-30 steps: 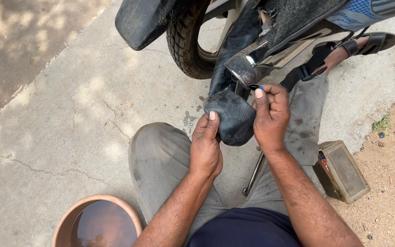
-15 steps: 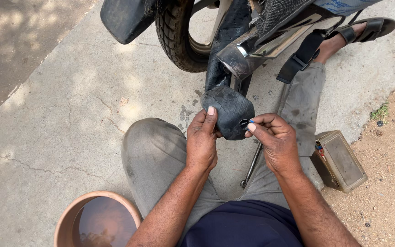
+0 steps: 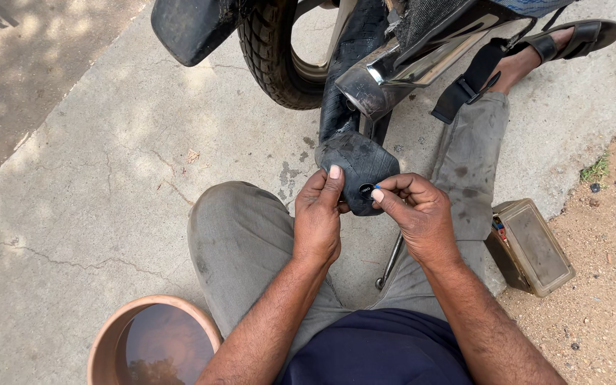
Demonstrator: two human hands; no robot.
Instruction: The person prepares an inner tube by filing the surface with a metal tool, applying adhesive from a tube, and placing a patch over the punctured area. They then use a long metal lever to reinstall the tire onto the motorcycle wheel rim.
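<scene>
Below the motorcycle wheel (image 3: 279,60), in the head view, a folded black inner tube (image 3: 354,160) hangs down from the wheel to the person's two hands. The left hand (image 3: 319,214) is closed on the tube's left edge, thumb pressed flat against the rubber. The right hand (image 3: 415,210) pinches the tube's lower right edge between thumb and fingertips, beside a small round hole or valve spot. Below the wheel the person's grey trouser legs (image 3: 240,242) are spread on the concrete floor (image 3: 94,192). A metal rod (image 3: 389,262) lies under the right hand. Right of the wheel, near the dirt, sits a small open tin box (image 3: 532,246). Lower left of the wheel stands a clay bowl of water (image 3: 155,342).
</scene>
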